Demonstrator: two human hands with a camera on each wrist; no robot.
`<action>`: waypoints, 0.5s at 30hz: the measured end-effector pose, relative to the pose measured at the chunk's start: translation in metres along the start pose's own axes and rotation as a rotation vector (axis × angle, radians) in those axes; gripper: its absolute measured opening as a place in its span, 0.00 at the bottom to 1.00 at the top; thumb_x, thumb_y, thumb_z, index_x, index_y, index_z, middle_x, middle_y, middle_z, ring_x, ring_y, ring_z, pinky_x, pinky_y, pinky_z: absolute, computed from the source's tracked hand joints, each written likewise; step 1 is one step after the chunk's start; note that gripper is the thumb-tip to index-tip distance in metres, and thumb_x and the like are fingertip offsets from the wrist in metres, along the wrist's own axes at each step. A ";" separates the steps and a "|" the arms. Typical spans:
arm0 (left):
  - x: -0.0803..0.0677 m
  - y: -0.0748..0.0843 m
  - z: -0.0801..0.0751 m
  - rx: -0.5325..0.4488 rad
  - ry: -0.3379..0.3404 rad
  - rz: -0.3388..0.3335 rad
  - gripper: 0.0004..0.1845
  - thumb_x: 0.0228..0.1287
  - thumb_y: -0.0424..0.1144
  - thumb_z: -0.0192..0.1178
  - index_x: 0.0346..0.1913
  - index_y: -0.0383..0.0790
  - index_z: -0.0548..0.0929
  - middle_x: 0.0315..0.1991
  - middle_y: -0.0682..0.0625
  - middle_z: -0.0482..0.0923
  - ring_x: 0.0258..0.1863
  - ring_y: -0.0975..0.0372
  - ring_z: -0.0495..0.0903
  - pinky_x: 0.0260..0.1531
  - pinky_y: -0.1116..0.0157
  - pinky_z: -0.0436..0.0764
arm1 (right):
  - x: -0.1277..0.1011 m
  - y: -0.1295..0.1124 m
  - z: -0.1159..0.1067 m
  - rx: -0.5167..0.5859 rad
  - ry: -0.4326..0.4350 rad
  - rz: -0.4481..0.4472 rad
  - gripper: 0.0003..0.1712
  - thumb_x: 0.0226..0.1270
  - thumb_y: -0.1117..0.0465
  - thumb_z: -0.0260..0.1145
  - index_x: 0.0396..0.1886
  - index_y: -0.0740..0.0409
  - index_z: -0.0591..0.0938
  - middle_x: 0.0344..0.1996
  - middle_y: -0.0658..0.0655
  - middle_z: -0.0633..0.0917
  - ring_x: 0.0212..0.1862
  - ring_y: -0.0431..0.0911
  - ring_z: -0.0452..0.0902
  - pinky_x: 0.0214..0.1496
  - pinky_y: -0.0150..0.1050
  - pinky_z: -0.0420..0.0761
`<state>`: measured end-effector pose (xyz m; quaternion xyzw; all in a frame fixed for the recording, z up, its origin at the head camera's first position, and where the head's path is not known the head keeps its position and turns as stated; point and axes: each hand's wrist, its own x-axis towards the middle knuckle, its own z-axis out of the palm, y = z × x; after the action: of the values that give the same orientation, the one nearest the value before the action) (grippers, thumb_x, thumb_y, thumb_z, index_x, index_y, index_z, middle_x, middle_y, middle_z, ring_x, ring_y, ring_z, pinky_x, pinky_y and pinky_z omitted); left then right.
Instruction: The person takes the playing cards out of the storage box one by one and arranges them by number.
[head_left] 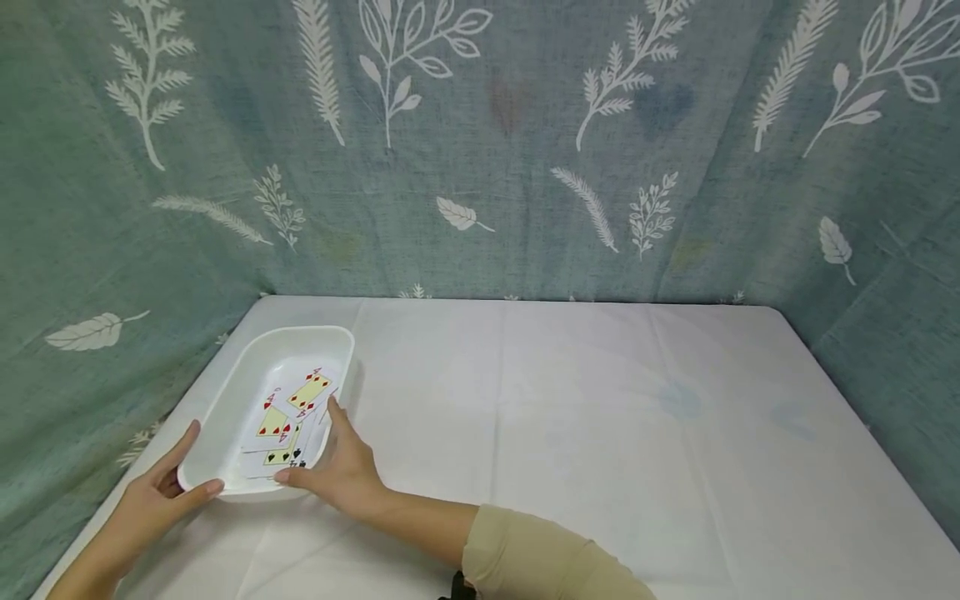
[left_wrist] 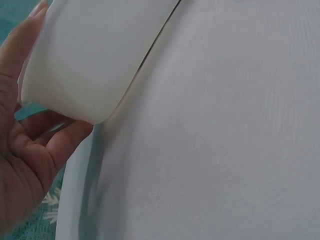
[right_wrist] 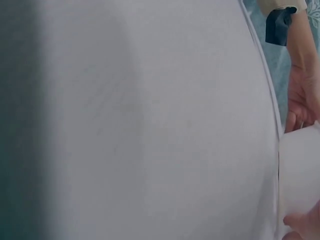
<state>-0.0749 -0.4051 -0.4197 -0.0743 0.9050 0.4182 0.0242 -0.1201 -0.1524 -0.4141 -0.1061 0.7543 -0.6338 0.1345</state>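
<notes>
A white plastic tray (head_left: 225, 408) is at the left side of the table, with playing cards lying loose and overlapping inside. One card shows red diamonds (head_left: 310, 390), another red hearts (head_left: 272, 422), and a third black pips (head_left: 277, 457). My left hand (head_left: 142, 504) grips the near left corner, thumb over the rim; in the left wrist view its fingers (left_wrist: 70, 140) reach to the tray's lower edge. At the near right corner my right hand (head_left: 341, 471) holds the tray, thumb on the near rim and a finger along the right rim.
A white cloth (head_left: 570, 417) covers the table, with faint bluish stains towards the right. Green leaf-patterned fabric (head_left: 510, 167) hangs behind the table and along both sides. The tray stands near the table's left edge.
</notes>
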 end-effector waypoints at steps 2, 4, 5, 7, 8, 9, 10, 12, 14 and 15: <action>0.001 0.003 0.002 0.002 0.006 -0.007 0.50 0.63 0.45 0.62 0.73 0.49 0.35 0.69 0.23 0.38 0.38 0.97 0.55 0.30 0.88 0.72 | 0.000 -0.001 -0.004 0.005 -0.002 0.004 0.58 0.43 0.53 0.80 0.72 0.34 0.57 0.69 0.42 0.63 0.69 0.39 0.58 0.69 0.34 0.65; 0.002 0.007 0.004 -0.002 0.015 -0.011 0.50 0.63 0.45 0.63 0.73 0.49 0.34 0.68 0.22 0.41 0.38 0.96 0.57 0.30 0.88 0.73 | 0.000 -0.001 -0.008 0.010 -0.005 0.006 0.58 0.42 0.53 0.80 0.72 0.34 0.57 0.66 0.42 0.68 0.65 0.36 0.63 0.65 0.32 0.69; 0.002 0.009 0.006 -0.014 0.015 -0.013 0.50 0.63 0.44 0.63 0.73 0.49 0.35 0.68 0.21 0.43 0.38 0.96 0.57 0.30 0.87 0.74 | -0.001 -0.001 -0.010 0.016 -0.005 0.010 0.59 0.42 0.54 0.80 0.72 0.34 0.57 0.64 0.42 0.71 0.62 0.35 0.66 0.62 0.31 0.70; 0.003 0.012 0.009 -0.023 0.017 -0.010 0.50 0.62 0.43 0.63 0.73 0.47 0.35 0.66 0.20 0.47 0.38 0.95 0.59 0.30 0.86 0.75 | -0.002 -0.001 -0.014 0.033 0.004 0.025 0.59 0.41 0.55 0.81 0.72 0.32 0.58 0.57 0.44 0.77 0.53 0.33 0.70 0.55 0.28 0.73; 0.004 0.014 0.011 -0.028 0.017 -0.006 0.50 0.62 0.42 0.64 0.74 0.45 0.36 0.66 0.20 0.49 0.38 0.94 0.61 0.30 0.85 0.76 | -0.003 0.000 -0.015 0.045 0.009 0.035 0.59 0.41 0.56 0.81 0.71 0.31 0.58 0.53 0.45 0.79 0.49 0.32 0.71 0.52 0.28 0.73; 0.004 0.015 0.013 -0.024 0.016 -0.003 0.50 0.62 0.42 0.64 0.74 0.44 0.36 0.65 0.19 0.51 0.38 0.93 0.62 0.29 0.85 0.76 | -0.003 0.000 -0.017 0.057 0.014 0.042 0.59 0.41 0.57 0.81 0.71 0.31 0.58 0.49 0.46 0.80 0.45 0.32 0.71 0.48 0.27 0.73; 0.005 0.017 0.015 -0.022 0.011 -0.004 0.51 0.62 0.42 0.64 0.74 0.43 0.36 0.65 0.19 0.51 0.38 0.92 0.62 0.29 0.84 0.76 | -0.004 0.000 -0.019 0.068 0.020 0.050 0.59 0.41 0.58 0.81 0.71 0.30 0.59 0.45 0.46 0.81 0.43 0.32 0.72 0.46 0.26 0.73; 0.007 0.020 0.018 0.000 0.011 -0.011 0.52 0.61 0.43 0.65 0.73 0.41 0.37 0.64 0.20 0.53 0.37 0.91 0.63 0.29 0.83 0.76 | -0.005 0.001 -0.022 0.082 0.027 0.059 0.59 0.40 0.60 0.81 0.71 0.30 0.59 0.42 0.47 0.82 0.40 0.32 0.72 0.43 0.26 0.73; 0.008 0.023 0.020 0.004 0.003 -0.025 0.52 0.60 0.44 0.66 0.73 0.42 0.37 0.64 0.20 0.53 0.37 0.91 0.62 0.29 0.84 0.76 | -0.005 0.001 -0.025 0.102 0.025 0.065 0.59 0.41 0.61 0.81 0.71 0.31 0.59 0.42 0.47 0.82 0.40 0.33 0.74 0.43 0.26 0.74; 0.008 0.025 0.020 0.008 -0.010 -0.037 0.52 0.60 0.45 0.65 0.73 0.42 0.36 0.65 0.21 0.51 0.36 0.92 0.61 0.29 0.84 0.76 | -0.006 0.001 -0.027 0.109 0.025 0.067 0.59 0.41 0.62 0.80 0.71 0.31 0.59 0.42 0.47 0.83 0.40 0.33 0.75 0.43 0.25 0.74</action>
<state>-0.0872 -0.3751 -0.4150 -0.0890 0.9049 0.4146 0.0369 -0.1238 -0.1257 -0.4102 -0.0653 0.7233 -0.6704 0.1517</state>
